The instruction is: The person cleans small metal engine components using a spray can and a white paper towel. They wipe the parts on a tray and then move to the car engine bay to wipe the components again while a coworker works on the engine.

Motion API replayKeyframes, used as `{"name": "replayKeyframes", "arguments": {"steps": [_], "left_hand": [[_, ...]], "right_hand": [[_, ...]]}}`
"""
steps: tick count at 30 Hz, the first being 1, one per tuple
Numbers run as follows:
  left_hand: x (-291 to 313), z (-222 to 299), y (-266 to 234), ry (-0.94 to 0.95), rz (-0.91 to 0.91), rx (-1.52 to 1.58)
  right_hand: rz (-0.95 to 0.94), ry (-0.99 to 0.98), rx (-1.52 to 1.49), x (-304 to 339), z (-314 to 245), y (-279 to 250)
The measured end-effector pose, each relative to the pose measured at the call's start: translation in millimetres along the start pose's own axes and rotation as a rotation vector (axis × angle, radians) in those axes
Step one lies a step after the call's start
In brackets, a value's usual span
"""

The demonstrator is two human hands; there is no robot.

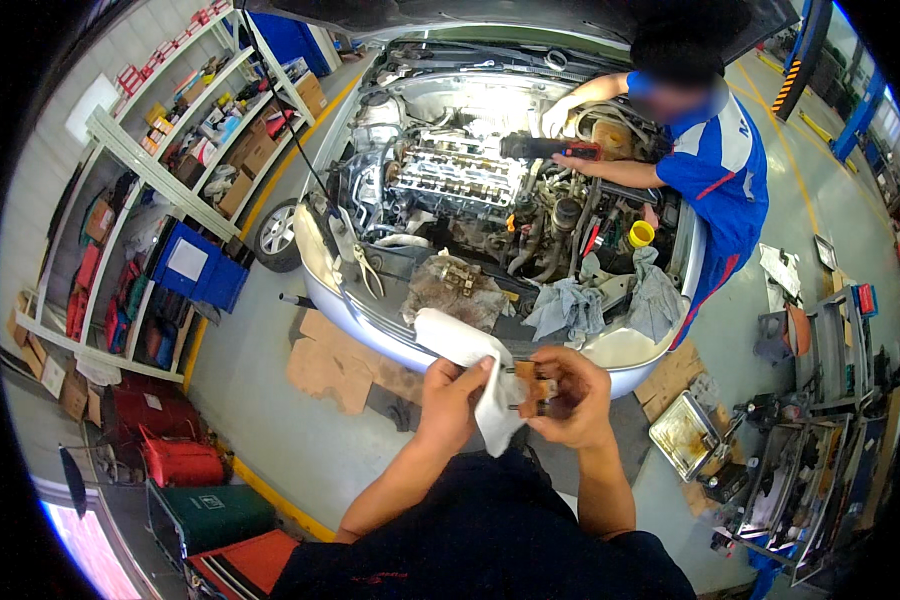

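Observation:
In front of my body, my left hand (448, 398) grips a white wiping cloth (458, 340), part of which hangs below the fingers. My right hand (582, 398) holds a small brownish metal engine part (533, 388) with bolts or pins through it; the cloth touches its left side. Beyond my hands, a stained rag (440, 298) lies on the car's front edge with similar small metal parts (458, 277) on it. The engine (460, 175) behind it is uncovered, its camshaft area showing. Pliers (369, 272) lie left of the rag.
At the right fender a person in blue (735, 160) leans in, holding a black-and-red tool (545, 148). Grey rags (565, 308) and a yellow cup (641, 234) sit at the car's front right. Shelves (200, 120) stand left; a metal tray (684, 436) lies right.

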State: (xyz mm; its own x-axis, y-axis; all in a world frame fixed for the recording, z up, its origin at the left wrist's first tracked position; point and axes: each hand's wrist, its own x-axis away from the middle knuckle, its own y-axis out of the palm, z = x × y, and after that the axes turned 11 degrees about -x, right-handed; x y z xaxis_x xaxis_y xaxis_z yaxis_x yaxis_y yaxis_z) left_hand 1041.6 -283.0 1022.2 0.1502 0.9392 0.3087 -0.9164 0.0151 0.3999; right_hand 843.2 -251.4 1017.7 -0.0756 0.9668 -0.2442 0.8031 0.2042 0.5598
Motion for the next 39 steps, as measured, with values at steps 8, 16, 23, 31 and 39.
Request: {"name": "replayKeyframes", "arguments": {"steps": [8, 16, 23, 31, 39], "left_hand": [[-10.5, 0.7, -39.8, 0.042, -0.075, 0.218], [0.1, 20.8, -80.9, -0.004, -0.042, 0.322], [-16.7, -0.2, -151.0, 0.015, 0.129, -0.085], [7.0, 0.2, -171.8, 0.005, -0.01, -0.221], [25.2, -22.8, -153.3, 0.056, -0.109, -0.111]], "right_hand": [[0.034, -0.136, 0.058, -12.5, 19.4, -5.0], [0.056, -0.142, 0.035, -7.2, 55.6, 46.0], [0.095, -0.196, 0.102, 3.8, 73.0, 82.0], [0.05, -0.129, 0.51, 18.5, 90.8, 89.9], [-0.003, -0.12, 0.533, 20.9, 79.5, 81.1]]}}
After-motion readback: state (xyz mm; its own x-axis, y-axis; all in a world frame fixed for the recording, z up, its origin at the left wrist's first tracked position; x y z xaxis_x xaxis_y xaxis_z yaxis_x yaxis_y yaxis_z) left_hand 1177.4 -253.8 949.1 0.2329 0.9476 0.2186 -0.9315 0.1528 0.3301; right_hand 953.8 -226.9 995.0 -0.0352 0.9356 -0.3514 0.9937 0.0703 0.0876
